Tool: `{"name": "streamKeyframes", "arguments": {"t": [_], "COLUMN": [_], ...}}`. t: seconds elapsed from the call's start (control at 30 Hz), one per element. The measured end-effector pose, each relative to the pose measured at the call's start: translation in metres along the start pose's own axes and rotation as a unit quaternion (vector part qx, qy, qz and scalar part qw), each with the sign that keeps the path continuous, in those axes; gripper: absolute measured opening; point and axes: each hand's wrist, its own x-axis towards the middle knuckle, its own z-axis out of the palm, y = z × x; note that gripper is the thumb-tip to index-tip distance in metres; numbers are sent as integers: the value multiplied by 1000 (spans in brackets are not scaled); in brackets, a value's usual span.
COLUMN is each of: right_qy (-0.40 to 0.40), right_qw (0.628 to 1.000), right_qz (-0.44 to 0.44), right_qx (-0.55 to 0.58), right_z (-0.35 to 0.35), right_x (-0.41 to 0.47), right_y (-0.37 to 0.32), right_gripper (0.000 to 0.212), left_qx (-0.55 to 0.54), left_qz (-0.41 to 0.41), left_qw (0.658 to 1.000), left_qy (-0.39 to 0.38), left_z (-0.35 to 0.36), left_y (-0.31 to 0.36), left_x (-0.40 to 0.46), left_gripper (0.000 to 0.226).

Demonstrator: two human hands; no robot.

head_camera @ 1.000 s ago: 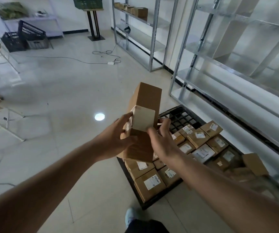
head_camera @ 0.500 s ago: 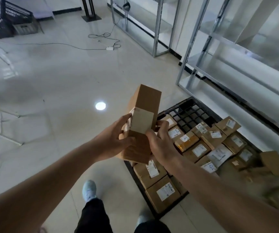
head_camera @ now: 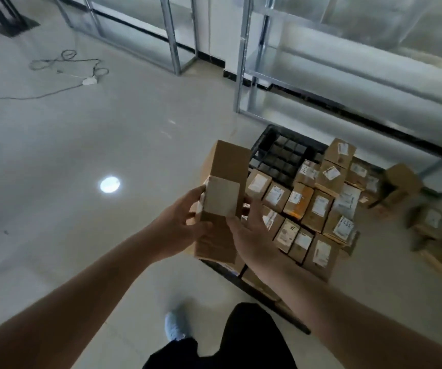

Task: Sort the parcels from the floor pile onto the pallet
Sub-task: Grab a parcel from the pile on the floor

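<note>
I hold a tall brown cardboard parcel (head_camera: 226, 179) with a pale label on its top face, above the near left corner of the black grid pallet (head_camera: 281, 153). My left hand (head_camera: 179, 225) grips its left side with the thumb on the front. My right hand (head_camera: 249, 235) grips the right side. Several labelled brown parcels (head_camera: 318, 209) lie in rows on the pallet. More parcels (head_camera: 427, 222) lie loose on the floor to the right of it.
Metal shelving racks (head_camera: 347, 75) stand behind the pallet, along the wall. A cable with a power strip (head_camera: 89, 81) lies on the tiled floor at the far left. My shoe (head_camera: 174, 326) and dark trouser leg show at the bottom.
The view has tilted down and moved closer to the pallet. The parcel stays in both hands, now lower and nearer the pallet's left corner.
</note>
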Motion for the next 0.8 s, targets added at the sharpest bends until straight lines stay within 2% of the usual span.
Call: {"name": "streamKeyframes", "arguments": {"t": [0.27,0.37,0.53,0.8], "right_qy": [61,61,65,105], "right_qw": [998,998,998,990], "right_qz": [25,26,14,94], "right_qx": [12,14,-2,-3], "right_z": [9,-2,-16,-40], "right_x": [75,118,180,310], "right_y": [3,-6,-14,12], "right_gripper": [44,44,57,66], "left_qx": [10,-14,-14,-39], "left_qz": [-43,-47,-50,-88], "left_qw": [998,997,995,986], "left_qy": [-48,-59,-85,-139], "left_z": [-38,-40,-45,-54], "left_y": [-1,-2,-3,-24], "left_x": [100,147,219,360], "left_gripper": [74,75,79,85]}}
